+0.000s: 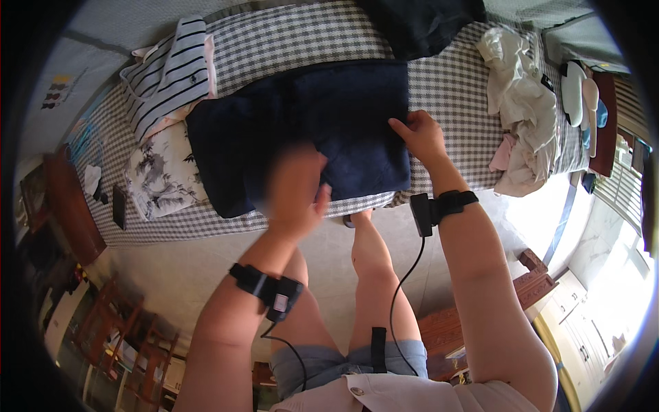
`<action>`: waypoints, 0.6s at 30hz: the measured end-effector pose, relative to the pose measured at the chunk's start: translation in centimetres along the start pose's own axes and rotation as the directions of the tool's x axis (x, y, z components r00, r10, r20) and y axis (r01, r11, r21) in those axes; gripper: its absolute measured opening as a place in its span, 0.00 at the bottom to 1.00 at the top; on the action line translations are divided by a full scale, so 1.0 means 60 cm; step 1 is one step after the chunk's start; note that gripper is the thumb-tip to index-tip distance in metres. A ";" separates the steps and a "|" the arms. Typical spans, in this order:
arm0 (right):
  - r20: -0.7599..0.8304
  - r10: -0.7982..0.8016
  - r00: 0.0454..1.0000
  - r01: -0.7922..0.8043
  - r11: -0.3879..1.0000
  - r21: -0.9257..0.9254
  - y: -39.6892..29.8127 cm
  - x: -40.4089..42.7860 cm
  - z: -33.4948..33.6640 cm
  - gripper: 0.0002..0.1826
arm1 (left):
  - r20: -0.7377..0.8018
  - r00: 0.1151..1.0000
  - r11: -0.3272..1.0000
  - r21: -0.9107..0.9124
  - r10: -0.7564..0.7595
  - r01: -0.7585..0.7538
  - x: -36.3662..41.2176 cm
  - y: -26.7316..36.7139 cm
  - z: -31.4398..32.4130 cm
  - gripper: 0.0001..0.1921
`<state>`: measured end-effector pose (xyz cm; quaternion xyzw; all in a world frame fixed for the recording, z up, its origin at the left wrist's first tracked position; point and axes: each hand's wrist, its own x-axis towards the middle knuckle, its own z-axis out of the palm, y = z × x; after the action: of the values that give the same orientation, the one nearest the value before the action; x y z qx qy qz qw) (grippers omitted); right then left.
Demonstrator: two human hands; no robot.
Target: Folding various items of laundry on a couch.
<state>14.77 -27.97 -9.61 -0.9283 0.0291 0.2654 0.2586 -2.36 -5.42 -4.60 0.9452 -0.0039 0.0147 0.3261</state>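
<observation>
A dark navy garment [355, 98] lies folded in a broad rectangle on the gingham-covered bed, before my knees. At its right edge is my right hand [425, 138], with the thumb over the cloth and the fingers curled beside it. Whether they pinch the fabric is hard to see. My left hand [298, 190] is over the near side of the garment, left of its middle. Blur hides much of that hand, so its grip does not show. Both wrists wear black strapped devices with cables.
Left of the garment lie a striped folded shirt [167, 77], a white cloth with an ink-style print [165, 172] and a phone [119, 207]. Crumpled cream clothing [522, 113] is at the right, black cloth [427, 23] at the far side. Wooden chairs [108, 324] stand lower left.
</observation>
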 end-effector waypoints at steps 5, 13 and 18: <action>0.225 0.033 0.974 0.011 0.981 -0.194 -0.009 0.010 -0.008 0.34 | 0.284 0.954 0.981 -0.133 -0.099 0.142 -0.043 0.058 0.086 0.33; 0.464 -0.017 0.886 -0.238 0.841 0.485 -0.063 -0.027 -0.010 0.28 | 0.314 0.858 0.800 -0.333 -0.406 0.500 0.030 0.114 0.143 0.41; 0.499 0.007 0.867 -0.246 0.876 0.415 -0.132 -0.075 -0.008 0.24 | 0.263 0.729 0.562 -0.493 -0.632 0.665 0.053 0.104 0.111 0.19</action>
<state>12.66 -21.75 -3.29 -0.7387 0.0891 0.4904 0.4537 0.90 -14.45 -5.88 0.7417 0.3299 -0.1345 0.5683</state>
